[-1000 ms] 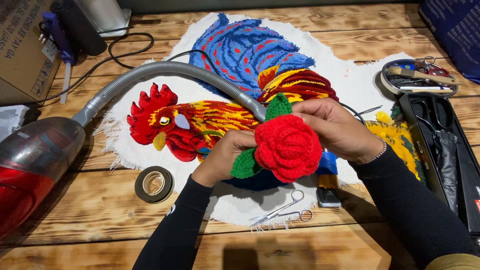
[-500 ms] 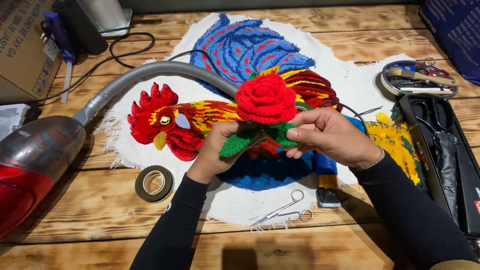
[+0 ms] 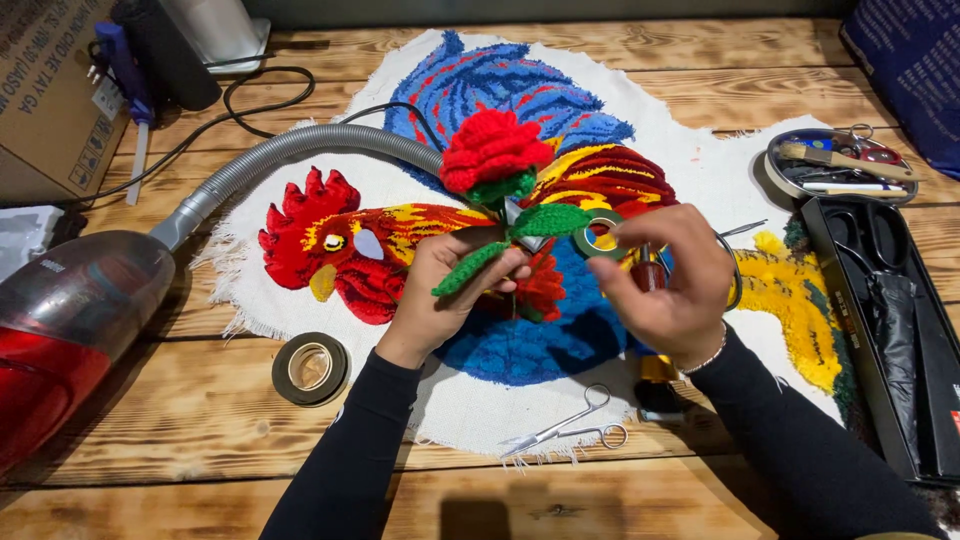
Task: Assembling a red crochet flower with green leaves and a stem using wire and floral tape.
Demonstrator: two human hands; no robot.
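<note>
A red yarn rose (image 3: 493, 147) with green leaves (image 3: 548, 219) is held upright above the middle of the rooster rug (image 3: 500, 120), just beneath the flower head, where the stem is gripped. The petals and two leaves are seen fully formed, so the flower itself is judged finished; the stem below the leaves is hidden by fingers, and how much of it is bound cannot be told. The left hand (image 3: 440, 290) is closed around the stem, fingers together and clamped on it. A small roll of green tape (image 3: 598, 234) is pinched between thumb and fingertips of the right hand (image 3: 672, 285), touching the leaf base, so the wrapping of the stem is judged under way and not complete. A second, darker tape roll (image 3: 310, 368) is left on the wooden table (image 3: 200, 440), and scissors (image 3: 570, 428) are laid on the rug's near edge. A vacuum hose (image 3: 290, 150) is stretched across the rug.
</note>
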